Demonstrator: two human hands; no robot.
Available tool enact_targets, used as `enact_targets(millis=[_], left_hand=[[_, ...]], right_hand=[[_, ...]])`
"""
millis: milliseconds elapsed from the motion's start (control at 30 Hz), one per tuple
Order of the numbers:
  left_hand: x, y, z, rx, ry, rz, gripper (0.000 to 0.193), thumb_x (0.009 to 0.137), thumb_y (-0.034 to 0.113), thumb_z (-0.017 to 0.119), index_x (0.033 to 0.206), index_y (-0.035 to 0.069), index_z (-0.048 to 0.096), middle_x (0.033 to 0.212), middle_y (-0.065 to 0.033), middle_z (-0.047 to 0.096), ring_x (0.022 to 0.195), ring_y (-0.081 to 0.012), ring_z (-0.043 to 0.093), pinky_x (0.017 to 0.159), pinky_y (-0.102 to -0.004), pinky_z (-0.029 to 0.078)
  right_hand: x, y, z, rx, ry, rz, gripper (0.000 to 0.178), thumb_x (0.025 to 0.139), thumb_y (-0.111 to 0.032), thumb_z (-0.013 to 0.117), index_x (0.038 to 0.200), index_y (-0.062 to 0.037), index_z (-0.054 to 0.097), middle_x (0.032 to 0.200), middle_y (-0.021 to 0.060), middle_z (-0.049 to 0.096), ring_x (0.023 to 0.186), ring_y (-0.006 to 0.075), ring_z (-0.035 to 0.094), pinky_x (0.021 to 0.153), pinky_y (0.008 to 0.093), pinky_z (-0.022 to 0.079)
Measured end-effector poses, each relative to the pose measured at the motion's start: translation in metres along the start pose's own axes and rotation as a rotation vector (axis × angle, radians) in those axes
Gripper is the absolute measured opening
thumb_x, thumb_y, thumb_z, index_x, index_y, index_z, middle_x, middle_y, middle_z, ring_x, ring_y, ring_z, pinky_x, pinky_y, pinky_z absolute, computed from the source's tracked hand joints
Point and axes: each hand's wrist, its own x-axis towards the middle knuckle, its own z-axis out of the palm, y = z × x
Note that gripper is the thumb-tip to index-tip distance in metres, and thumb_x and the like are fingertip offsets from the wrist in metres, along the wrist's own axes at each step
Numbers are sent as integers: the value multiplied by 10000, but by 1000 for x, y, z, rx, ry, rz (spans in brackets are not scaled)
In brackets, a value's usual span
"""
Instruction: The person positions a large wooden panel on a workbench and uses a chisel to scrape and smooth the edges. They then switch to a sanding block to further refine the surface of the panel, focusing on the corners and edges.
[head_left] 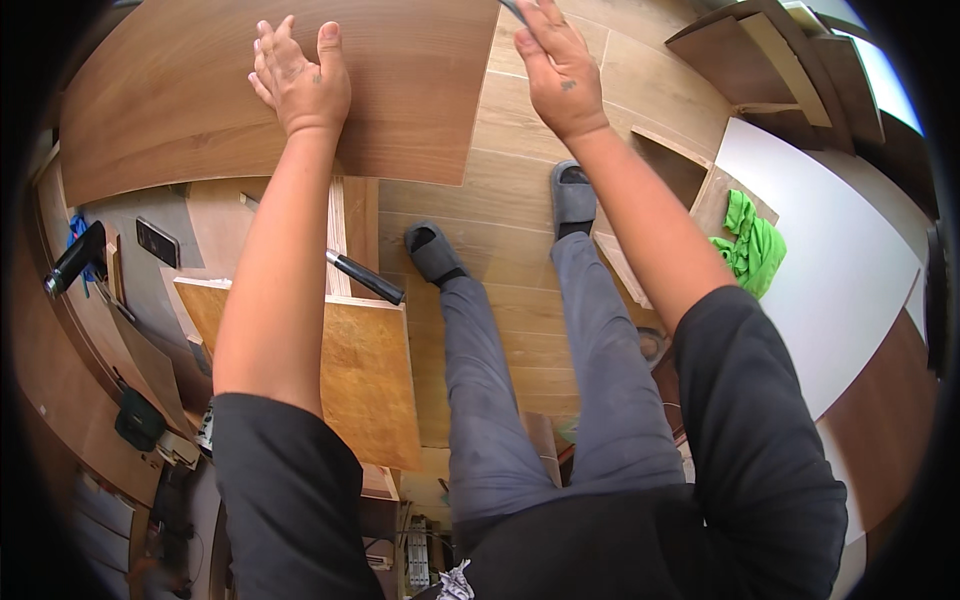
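Note:
My left hand (pixel 300 88) is over a large brown wood-grain panel (pixel 420 90). Its fingers are spread and nothing is in them; whether the palm touches the panel I cannot tell. Beyond the panel's right edge, above the wooden floor, is my right hand (pixel 565 85). A thin dark strip-like thing (pixel 512 9) is pinched between its thumb and fingers, mostly cut off by the top of the picture, so its kind does not show. A black-handled tool (pixel 368 278) lies on a yellowish wooden board (pixel 370 380) below the panel.
A phone (pixel 158 242) and a black cylindrical tool (pixel 75 260) lie at the left. To the right, a green cloth (pixel 752 245) rests by a white panel (pixel 840 250). Brown boards (pixel 760 60) lean at the far right. My slippered feet stand on the wooden floor (pixel 490 330).

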Motion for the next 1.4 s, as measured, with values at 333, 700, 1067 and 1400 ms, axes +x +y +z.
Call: enact_targets(millis=[333,700,1067,1400], left_hand=[[1,4,13,145,-154,-57,681,987,620,366,1529,209,393,1633,-47,297,1525,-290,186,1220,-558,72],[3,8,14,151,-172,-53,706,982,620,367,1530,175,394,1641,-74,279,1533,-302,157,1239,-536,35],[1,4,17,178,-130,-23,676,999,606,347,1526,187,402,1625,-70,316,1515,-315,213,1213,-559,91],[2,12,12,145,-173,-58,700,986,617,359,1526,174,402,1631,-76,302,1524,-308,187,1229,-545,66]], right_hand=[[-99,-5,17,-252,-290,-323,529,914,-159,666,1428,-225,560,1507,-2,506,1425,242,432,1226,475,272],[-8,9,18,-8,-69,-228,386,978,-166,590,1351,-69,605,1433,181,545,1392,320,457,1166,482,307],[-68,13,38,109,-131,-186,504,938,-47,616,1430,-136,560,1566,66,427,1461,248,385,1235,534,172],[-150,-37,13,65,-236,-18,443,973,-72,589,1413,-114,576,1490,134,500,1415,267,435,1196,473,255]])
